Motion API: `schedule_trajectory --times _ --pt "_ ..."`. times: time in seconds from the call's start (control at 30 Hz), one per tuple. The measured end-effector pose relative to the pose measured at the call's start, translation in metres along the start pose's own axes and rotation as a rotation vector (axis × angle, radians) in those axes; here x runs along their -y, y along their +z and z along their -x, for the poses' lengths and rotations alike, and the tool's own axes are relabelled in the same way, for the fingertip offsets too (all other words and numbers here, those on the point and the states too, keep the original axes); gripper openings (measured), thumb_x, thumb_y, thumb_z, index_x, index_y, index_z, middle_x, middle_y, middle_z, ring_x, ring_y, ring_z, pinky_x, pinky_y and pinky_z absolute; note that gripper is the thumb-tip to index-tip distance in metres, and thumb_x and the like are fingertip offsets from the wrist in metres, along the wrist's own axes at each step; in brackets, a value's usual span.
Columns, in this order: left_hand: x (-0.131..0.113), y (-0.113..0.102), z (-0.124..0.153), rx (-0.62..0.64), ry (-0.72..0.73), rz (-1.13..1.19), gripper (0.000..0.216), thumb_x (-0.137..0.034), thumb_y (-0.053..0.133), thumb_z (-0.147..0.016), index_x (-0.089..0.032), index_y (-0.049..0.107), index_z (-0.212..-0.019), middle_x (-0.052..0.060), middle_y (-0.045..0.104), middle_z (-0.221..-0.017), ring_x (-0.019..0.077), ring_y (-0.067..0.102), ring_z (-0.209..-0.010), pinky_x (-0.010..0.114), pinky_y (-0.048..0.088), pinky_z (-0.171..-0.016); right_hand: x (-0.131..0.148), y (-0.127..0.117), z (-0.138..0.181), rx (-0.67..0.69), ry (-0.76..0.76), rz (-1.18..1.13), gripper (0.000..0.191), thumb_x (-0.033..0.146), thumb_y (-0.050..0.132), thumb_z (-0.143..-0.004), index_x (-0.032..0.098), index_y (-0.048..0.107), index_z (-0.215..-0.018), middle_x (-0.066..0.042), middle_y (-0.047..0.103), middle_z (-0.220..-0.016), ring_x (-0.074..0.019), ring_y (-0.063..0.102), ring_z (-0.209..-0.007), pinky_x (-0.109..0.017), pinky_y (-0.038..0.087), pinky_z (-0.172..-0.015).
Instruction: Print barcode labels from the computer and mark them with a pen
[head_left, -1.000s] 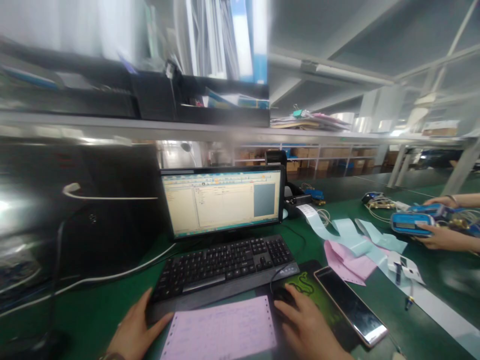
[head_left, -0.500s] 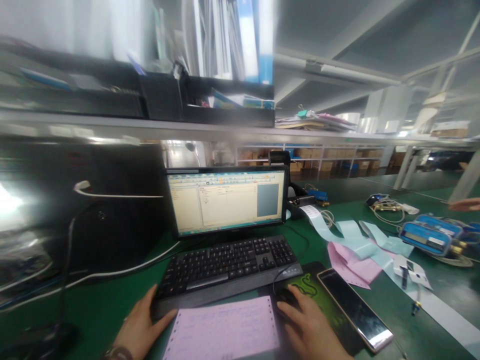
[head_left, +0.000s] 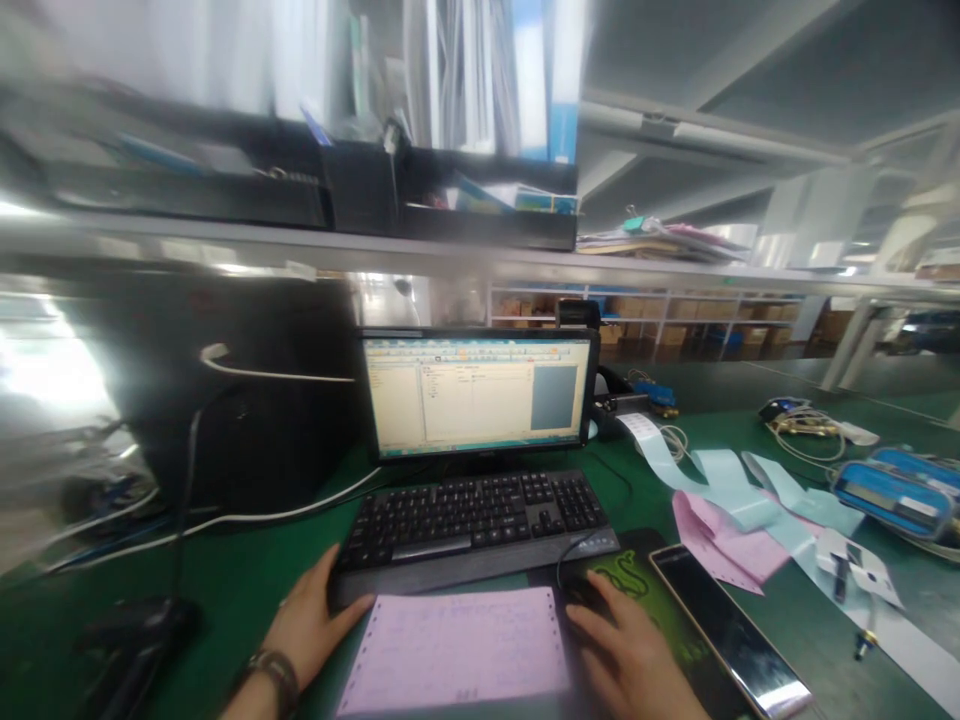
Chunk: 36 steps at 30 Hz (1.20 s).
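My right hand (head_left: 634, 640) rests over a black computer mouse (head_left: 583, 592) with its fingers curled on it, on a black and green mouse pad (head_left: 637, 572). My left hand (head_left: 311, 615) lies with thumb and fingers apart at the front left corner of a black keyboard (head_left: 480, 520). Its thumb tip reaches the upper left corner of a pink printed form (head_left: 457, 650) with punched edges, which lies between my two hands. Behind the keyboard stands a lit monitor (head_left: 476, 395) showing a program window.
Right of the mouse pad lies a smartphone (head_left: 727, 625). Beyond it are folded pink sheets (head_left: 727, 540), a pale label strip (head_left: 724, 475) and blue gauges (head_left: 892, 495). A black handheld device (head_left: 142, 640) stands at left. A shelf (head_left: 450, 255) with folders crosses above.
The view has swung slightly left, so everything sits further right. Another person's hand at the right edge has left the picture. Both my hands keep their places by the keyboard and mouse.
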<state>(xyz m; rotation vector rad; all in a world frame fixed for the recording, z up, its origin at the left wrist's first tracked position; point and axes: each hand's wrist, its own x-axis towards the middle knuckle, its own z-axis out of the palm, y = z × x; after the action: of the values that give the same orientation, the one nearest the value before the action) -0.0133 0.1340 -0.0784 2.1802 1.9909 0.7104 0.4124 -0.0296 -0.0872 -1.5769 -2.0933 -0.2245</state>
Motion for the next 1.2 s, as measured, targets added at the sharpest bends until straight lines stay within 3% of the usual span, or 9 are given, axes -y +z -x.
schedule_trajectory --times 0.27,0.4,0.73,0.87,0.97,1.1,1.2 --pt "-0.019 -0.009 0.012 -0.035 0.006 0.037 0.080 -0.046 0.057 -0.073 -0.005 0.032 -0.136 0.019 0.046 -0.133 0.0279 0.042 -0.125 0.039 0.032 -0.106 -0.008 0.005 0.007 -0.018 -0.072 0.085 0.052 0.033 0.052 -0.084 0.033 0.041 -0.136 -0.008 0.027 -0.147 -0.0290 0.044 -0.125 -0.046 0.046 -0.097" --pt "-0.020 -0.011 0.016 -0.039 0.034 0.050 0.072 -0.042 0.058 -0.075 -0.013 0.035 -0.136 0.014 0.049 -0.130 0.0251 0.045 -0.121 0.037 0.035 -0.104 -0.009 0.007 0.007 -0.024 -0.065 0.100 0.057 0.036 0.053 -0.084 0.030 0.036 -0.138 -0.008 0.024 -0.149 -0.0297 0.045 -0.124 -0.046 0.047 -0.096" --pt "-0.022 -0.014 0.013 0.006 0.049 0.014 0.070 -0.043 0.057 -0.077 -0.016 0.035 -0.138 0.015 0.050 -0.125 0.0266 0.047 -0.116 0.040 0.036 -0.100 0.004 -0.012 -0.004 -0.110 -0.018 0.081 0.055 0.039 0.054 -0.084 0.025 0.040 -0.136 -0.009 0.033 -0.145 -0.0310 0.044 -0.124 -0.048 0.044 -0.097" --pt "-0.024 -0.015 0.012 0.022 0.025 -0.017 0.066 -0.043 0.059 -0.076 -0.019 0.040 -0.135 0.013 0.051 -0.122 0.0254 0.050 -0.111 0.039 0.037 -0.098 0.037 -0.027 -0.054 -0.173 -0.087 -0.039 0.043 0.033 0.048 -0.089 0.021 0.046 -0.131 -0.010 0.042 -0.139 -0.0269 0.044 -0.123 -0.047 0.039 -0.101" --pt "-0.026 -0.015 0.011 0.031 0.006 -0.041 0.065 -0.042 0.060 -0.075 -0.021 0.042 -0.134 0.012 0.051 -0.122 0.0250 0.051 -0.108 0.038 0.038 -0.096 0.083 -0.021 -0.113 -0.090 -0.205 -0.223 0.033 0.023 0.039 -0.093 0.018 0.051 -0.123 -0.010 0.057 -0.122 -0.0212 0.051 -0.114 -0.040 0.040 -0.099" --pt "-0.027 -0.016 0.013 0.043 -0.010 -0.070 0.066 -0.043 0.060 -0.074 -0.021 0.043 -0.134 0.012 0.051 -0.122 0.0258 0.051 -0.108 0.037 0.039 -0.095 0.149 0.017 -0.191 0.057 -0.297 -0.269 0.026 0.016 0.038 -0.092 0.021 0.057 -0.108 -0.004 0.065 -0.103 -0.0151 0.058 -0.096 -0.028 0.043 -0.088" --pt "-0.028 -0.017 0.014 0.049 -0.011 -0.086 0.067 -0.043 0.060 -0.074 -0.021 0.042 -0.134 0.012 0.050 -0.123 0.0254 0.051 -0.109 0.036 0.039 -0.094 0.181 0.052 -0.230 0.097 -0.309 -0.224 0.023 0.013 0.043 -0.087 0.018 0.057 -0.105 -0.005 0.066 -0.095 -0.0168 0.058 -0.092 -0.029 0.043 -0.083"
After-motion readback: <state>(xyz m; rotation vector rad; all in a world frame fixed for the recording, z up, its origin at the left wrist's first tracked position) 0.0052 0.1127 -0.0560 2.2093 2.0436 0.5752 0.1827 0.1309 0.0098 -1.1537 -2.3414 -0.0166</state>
